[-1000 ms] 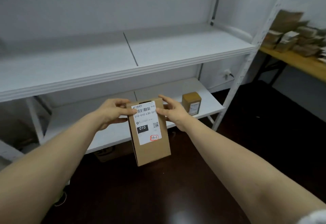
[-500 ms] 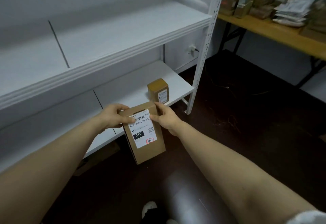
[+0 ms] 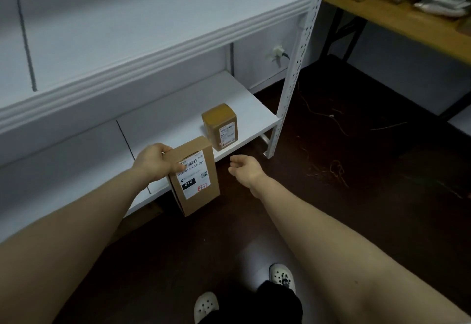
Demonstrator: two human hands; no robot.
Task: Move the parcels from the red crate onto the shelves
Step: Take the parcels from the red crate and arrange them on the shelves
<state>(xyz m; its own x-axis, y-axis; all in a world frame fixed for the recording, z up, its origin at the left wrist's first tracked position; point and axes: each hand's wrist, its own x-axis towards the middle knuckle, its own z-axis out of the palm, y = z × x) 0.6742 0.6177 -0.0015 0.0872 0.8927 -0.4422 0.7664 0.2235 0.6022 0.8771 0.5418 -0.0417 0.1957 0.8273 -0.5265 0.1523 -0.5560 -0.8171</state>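
My left hand [image 3: 153,163] grips a brown cardboard parcel [image 3: 195,175] by its upper left edge; its white label reads 010 and faces me. The parcel hangs in front of the lower white shelf [image 3: 178,109], at its front edge. My right hand [image 3: 246,169] is off the parcel, just to its right, with loosely curled fingers and nothing in it. A smaller brown parcel [image 3: 221,126] stands on the lower shelf close behind. The red crate is out of view.
An upper white shelf [image 3: 127,30] runs above. A perforated white upright [image 3: 293,73] marks the rack's right end. A wooden table [image 3: 397,17] with several packages stands at the far right. Dark floor lies below, with my shoes [image 3: 281,275] visible.
My right hand has let go of the parcel and moved off to the right. The left hand alone holds it now. The view has tilted down and swung right.
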